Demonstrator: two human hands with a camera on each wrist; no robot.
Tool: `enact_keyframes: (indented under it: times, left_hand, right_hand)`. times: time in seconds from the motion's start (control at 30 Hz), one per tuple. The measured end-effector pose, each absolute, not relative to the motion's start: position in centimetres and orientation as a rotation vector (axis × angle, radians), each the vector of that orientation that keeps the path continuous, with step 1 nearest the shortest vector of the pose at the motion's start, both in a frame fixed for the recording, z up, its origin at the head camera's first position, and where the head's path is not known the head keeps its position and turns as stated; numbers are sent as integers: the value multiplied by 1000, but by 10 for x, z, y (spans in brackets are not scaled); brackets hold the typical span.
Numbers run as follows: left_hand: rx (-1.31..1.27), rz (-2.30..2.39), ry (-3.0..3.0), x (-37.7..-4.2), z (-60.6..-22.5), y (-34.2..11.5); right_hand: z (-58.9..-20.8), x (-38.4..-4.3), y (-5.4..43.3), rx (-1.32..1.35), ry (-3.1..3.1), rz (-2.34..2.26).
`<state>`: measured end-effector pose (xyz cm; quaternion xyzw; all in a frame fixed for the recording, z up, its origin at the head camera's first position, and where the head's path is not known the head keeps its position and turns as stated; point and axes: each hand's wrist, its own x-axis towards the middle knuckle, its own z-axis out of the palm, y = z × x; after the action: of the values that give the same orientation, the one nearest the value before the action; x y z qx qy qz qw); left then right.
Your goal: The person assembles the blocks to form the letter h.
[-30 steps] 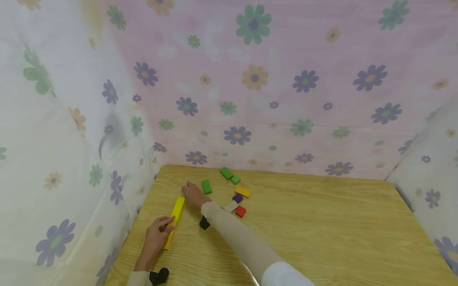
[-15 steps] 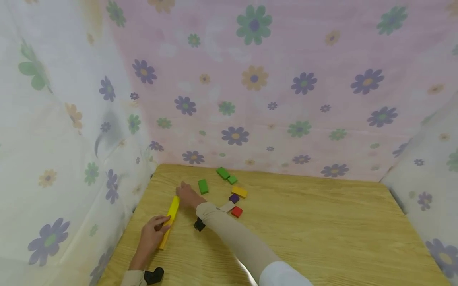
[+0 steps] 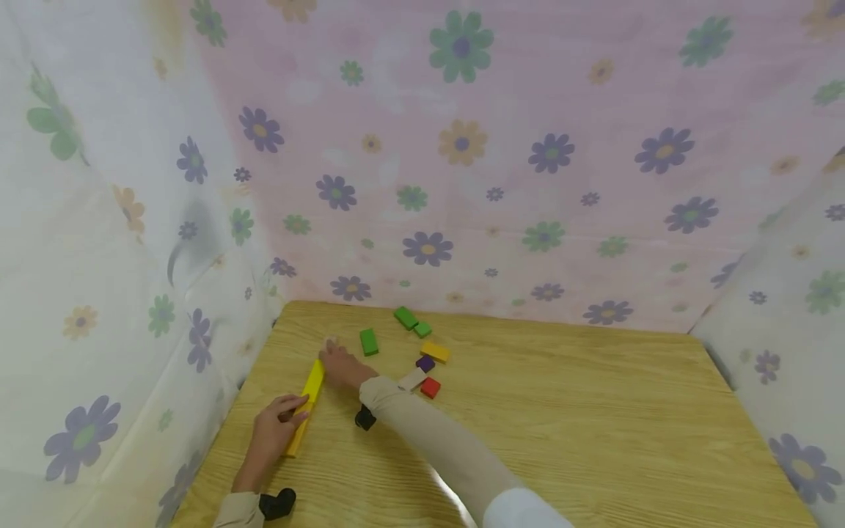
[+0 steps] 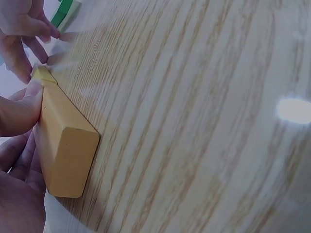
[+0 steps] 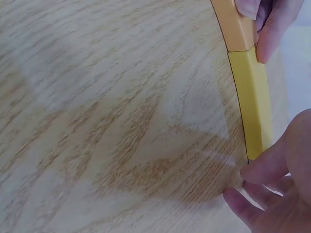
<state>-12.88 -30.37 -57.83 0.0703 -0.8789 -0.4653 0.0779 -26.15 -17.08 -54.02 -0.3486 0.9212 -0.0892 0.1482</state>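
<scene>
An orange block (image 4: 63,126) and a yellow block (image 5: 249,97) lie end to end in one straight row on the left part of the table. My left hand (image 3: 273,429) holds the orange block near where the two meet, thumb on one side and fingers on the other. At the row's far end is my right hand (image 3: 343,365), thumb and fingers bent together beside the yellow block's end. A small pale block (image 3: 331,341) peeks out past its fingertips, mostly hidden by the hand.
Right of my right hand lie a green block (image 3: 369,342), two more green pieces farther back, an orange-yellow block (image 3: 435,352), a purple block (image 3: 425,364), a pale wooden block (image 3: 412,379) and a red block (image 3: 430,387). Flowered cloth (image 3: 462,220) walls stand around the wooden table (image 3: 561,418).
Both hands keep their places at the row. A pale piece now shows beyond the right fingertips. The whole scene has shifted slightly left as the head view turned.
</scene>
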Motion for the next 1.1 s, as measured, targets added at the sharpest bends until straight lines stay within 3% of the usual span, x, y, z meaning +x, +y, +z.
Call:
enact_keyframes:
  times: [0.63,0.87,1.1]
  left_hand:
    - [223,-1378,-2682,-129,-572,-306]
    - [225,-1404,-2694,-128,-572,-304]
    - [210,-1416,-2704,-130,-574,-307]
  right_hand:
    - [-536,-260,-135,-1177,2569,-193]
    - [-528,-264,-102,-1007,2478,-528]
    - [-532,-277,-77,-1065,2508,-586]
